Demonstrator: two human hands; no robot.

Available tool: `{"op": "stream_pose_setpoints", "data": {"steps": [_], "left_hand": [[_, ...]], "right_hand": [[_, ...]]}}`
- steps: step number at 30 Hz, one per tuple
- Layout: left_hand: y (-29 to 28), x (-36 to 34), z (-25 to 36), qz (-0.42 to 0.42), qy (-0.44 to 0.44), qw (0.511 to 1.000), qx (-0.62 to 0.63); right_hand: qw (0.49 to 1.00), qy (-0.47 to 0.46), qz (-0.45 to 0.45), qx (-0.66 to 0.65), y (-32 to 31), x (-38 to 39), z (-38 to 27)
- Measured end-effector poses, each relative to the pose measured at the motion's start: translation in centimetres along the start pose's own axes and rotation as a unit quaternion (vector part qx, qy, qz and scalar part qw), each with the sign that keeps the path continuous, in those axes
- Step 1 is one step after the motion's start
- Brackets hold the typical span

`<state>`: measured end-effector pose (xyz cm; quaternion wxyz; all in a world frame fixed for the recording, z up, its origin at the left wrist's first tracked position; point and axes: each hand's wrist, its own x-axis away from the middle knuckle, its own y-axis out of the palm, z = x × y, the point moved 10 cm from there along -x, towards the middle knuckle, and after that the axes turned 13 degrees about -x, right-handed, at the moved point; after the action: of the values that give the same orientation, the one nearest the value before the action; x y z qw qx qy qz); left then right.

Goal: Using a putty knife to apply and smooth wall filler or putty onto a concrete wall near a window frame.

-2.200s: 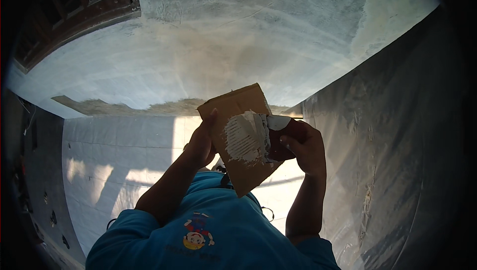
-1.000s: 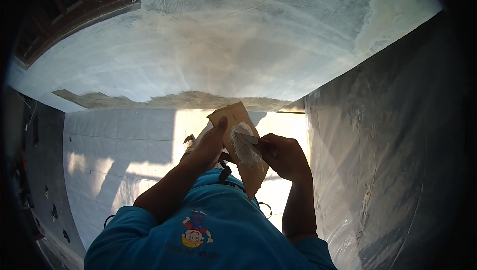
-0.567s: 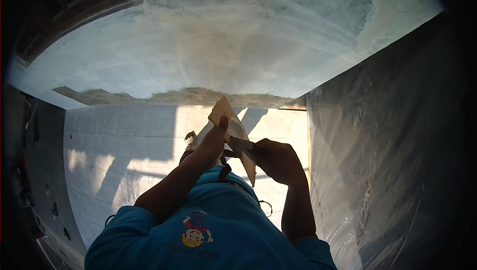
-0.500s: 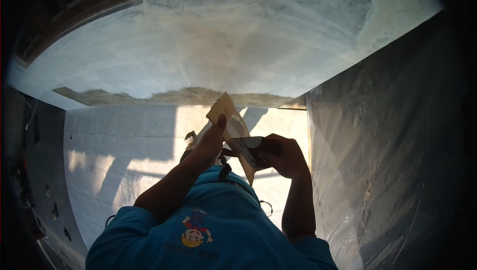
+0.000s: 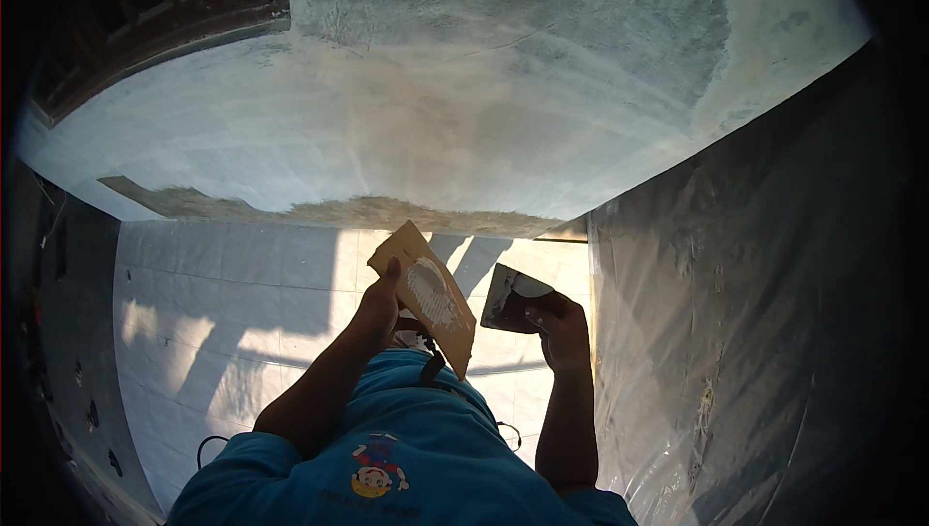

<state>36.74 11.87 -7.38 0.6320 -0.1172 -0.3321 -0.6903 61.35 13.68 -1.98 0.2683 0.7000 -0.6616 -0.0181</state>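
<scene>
Grey, half-skimmed plaster wall (image 5: 464, 90) fills the background. Left hand (image 5: 379, 305) grips the edge of a brown cardboard board (image 5: 426, 294) smeared with white putty (image 5: 432, 292); it looks light and bendable, best supported underneath. Right hand (image 5: 561, 328) clasps a flat metal scraper (image 5: 511, 299), stiff and slick.

Your left hand (image 5: 379, 305) gripping edge of tan board (image 5: 426, 296), thumb up its side, white putty patch (image 5: 432, 293) sitting on its face. Your right hand (image 5: 561, 332) holding putty knife (image 5: 511, 298) just beside board, blade apart from it. Grey-white plastered wall (image 5: 464, 90) filling background; clear plastic sheeting (image 5: 735, 313) hanging at right.
</scene>
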Motion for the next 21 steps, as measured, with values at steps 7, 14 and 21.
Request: {"op": "stream_pose_setpoints", "data": {"steps": [7,14,21], "left_hand": [[-3.4,-1.1,-3.3,0.014,-0.053,0.995,0.084],[-6.1,-3.7,-7.5,0.024,-0.013,0.989,0.148],[-8.1,-5.3,-11.5,0.116,0.016,0.973,0.199]], "right_hand": [[0.998,0.02,0.058,-0.014,0.7,-5.5,2.5],[0.992,-0.061,0.065,0.088,1.9,-14.6,3.7],[0.641,-0.488,0.037,0.591,9.3,-17.2,0.0]]}}
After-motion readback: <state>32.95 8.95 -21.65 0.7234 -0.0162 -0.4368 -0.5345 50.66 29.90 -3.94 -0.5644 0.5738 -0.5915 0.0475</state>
